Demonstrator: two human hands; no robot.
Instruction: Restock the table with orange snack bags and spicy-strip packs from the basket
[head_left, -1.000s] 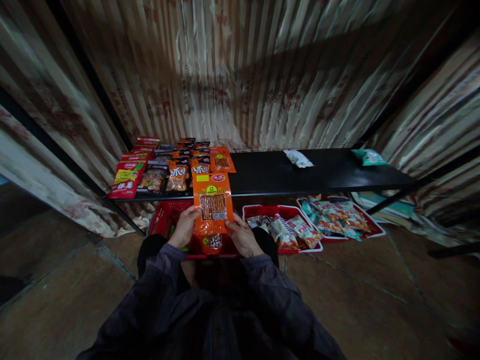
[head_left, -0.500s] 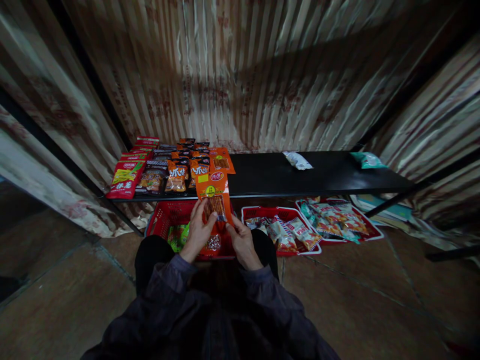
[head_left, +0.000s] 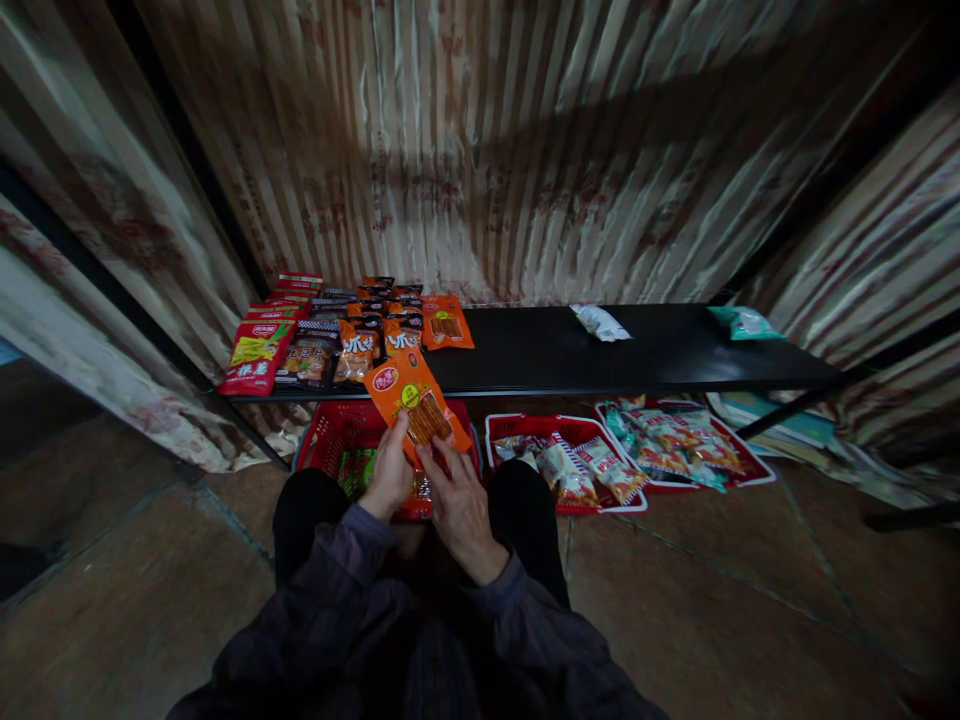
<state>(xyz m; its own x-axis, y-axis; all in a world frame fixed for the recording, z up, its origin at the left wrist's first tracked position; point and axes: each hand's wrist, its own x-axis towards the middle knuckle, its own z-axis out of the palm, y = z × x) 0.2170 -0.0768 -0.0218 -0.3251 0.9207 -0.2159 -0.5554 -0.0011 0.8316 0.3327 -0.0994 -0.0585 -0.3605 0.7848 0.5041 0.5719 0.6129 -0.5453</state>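
Observation:
An orange snack packet (head_left: 420,405), with a window showing brown strips, tilts over the front edge of the shelf. My left hand (head_left: 389,470) grips its lower left edge, thumb on the front. My right hand (head_left: 459,505) is closed at the lower right of the packet, fingers on its front; its thumb is hard to make out. A matching orange packet (head_left: 447,323) lies on the shelf, beside orange-and-black snack bags (head_left: 358,348). Below my hands stands a red basket (head_left: 324,428) with green and orange packets, partly hidden by my hands.
Red bags (head_left: 259,355) and dark bags (head_left: 306,355) fill the left of the black shelf (head_left: 517,350). Farther right lie a white packet (head_left: 601,323) and a teal packet (head_left: 745,323). Two more baskets of snack bags, a nearer one (head_left: 517,425) and a farther one (head_left: 761,470), stand on the floor.
The packet has turned so its top leans left, and it has dropped slightly. My right hand has shifted from its lower right corner leftward onto its front. My left hand keeps its grip.

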